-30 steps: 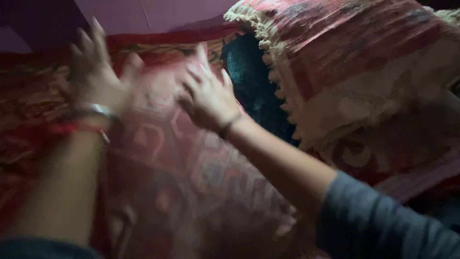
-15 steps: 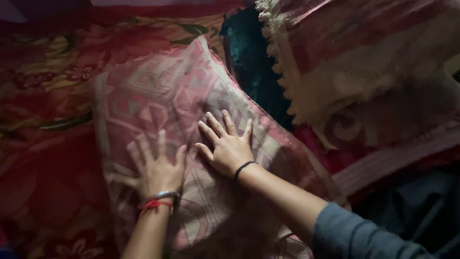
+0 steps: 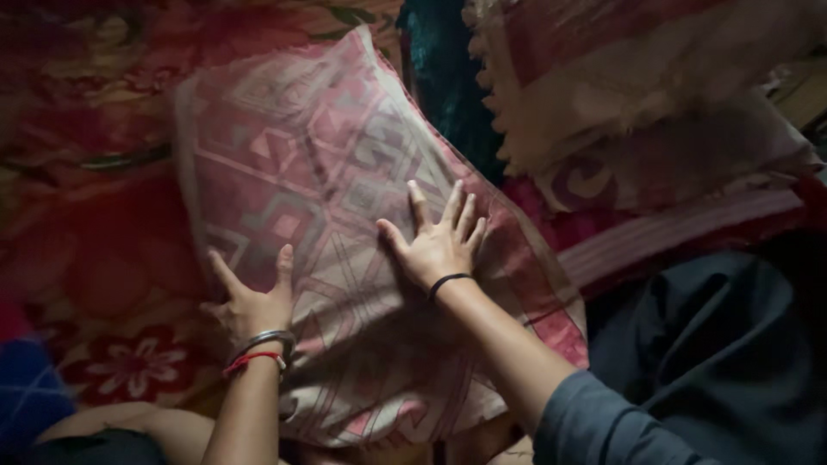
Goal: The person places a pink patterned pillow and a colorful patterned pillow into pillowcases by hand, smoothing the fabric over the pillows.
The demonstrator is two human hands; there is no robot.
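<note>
The left hand [image 3: 250, 297], wearing a metal bangle and red thread, lies open with fingers spread on the near left edge of a pink patterned pillow [image 3: 345, 224], while the right hand [image 3: 439, 241], a dark band at its wrist, presses flat with fingers splayed on the pillow's middle. The pillow rests on a bed covered by a red floral sheet [image 3: 95, 198] in dim light. Beyond, at the right, lie a dark garment [image 3: 715, 344] and a fringed red and cream blanket [image 3: 620, 95], heaped.
</note>
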